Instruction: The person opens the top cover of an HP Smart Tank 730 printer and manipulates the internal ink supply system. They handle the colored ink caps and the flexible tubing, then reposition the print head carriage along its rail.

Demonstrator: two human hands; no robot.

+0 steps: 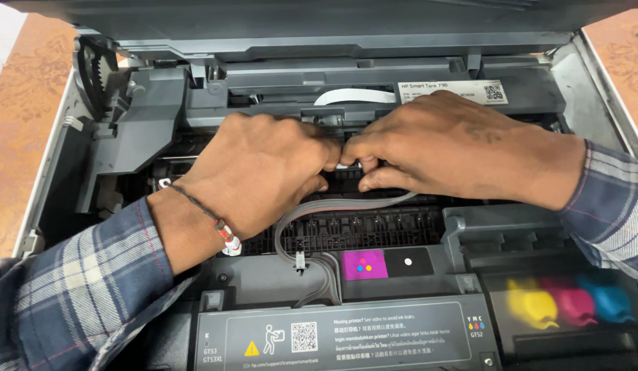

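Head-camera footage is filled by an opened inkjet printer (161,103) of matt grey moulded plastic, set on a brown patterned table (20,103). Both hands are brought together at the middle of the cavity, knuckles up and fingertips almost touching. The left hand (264,172) is curled narrow, thumb pressed against bent fingers; the right hand (449,148) is likewise pinched, and a small white-and-black part (348,165) is glimpsed between the two sets of fingertips, though what exactly is gripped cannot be told. Just near of the fingers, a flat ribbon of grey ink tubes (346,204) is laid with its long axis running left to right, then bent downward in a smooth loop at its left end and led toward the near edge through a small clip. A black ribbed tray (374,230) is seen beneath it. Nearer still, a magenta square label (364,264) and a black label (409,262) lie side by side. At the near right, translucent ink tanks (570,302) show yellow, magenta and cyan. Plaid sleeves cover both forearms, and a braided cord bracelet (219,225) is worn on the left wrist.
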